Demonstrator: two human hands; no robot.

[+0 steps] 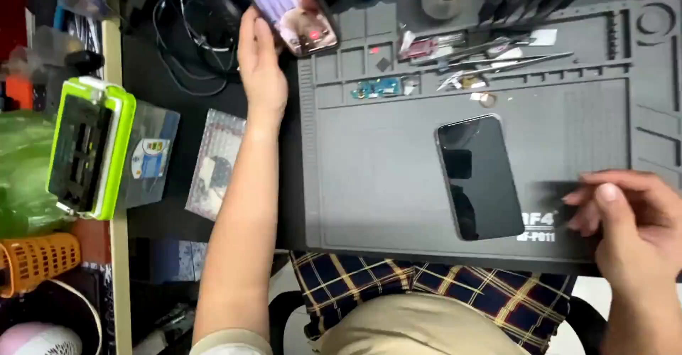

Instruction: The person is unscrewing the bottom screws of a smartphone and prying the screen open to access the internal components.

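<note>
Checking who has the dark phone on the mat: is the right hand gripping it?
No. The right hand pinches a dark film strip beside the phone, which lies flat on the grey mat.

- Lit phone [288,3] tilting at the mat's far left corner, screen glowing purple and pink.
- Dark film strip [550,190] lying flat beside the black phone [478,176], screen up.

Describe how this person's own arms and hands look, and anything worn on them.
Both arms are bare. The left hand and its forearm carry no glove, watch or ring that shows; only a pale short sleeve edge appears near the upper arm. The right hand is also ungloved, with short plain nails and no jewellery visible. Its sleeve is out of frame.
</note>
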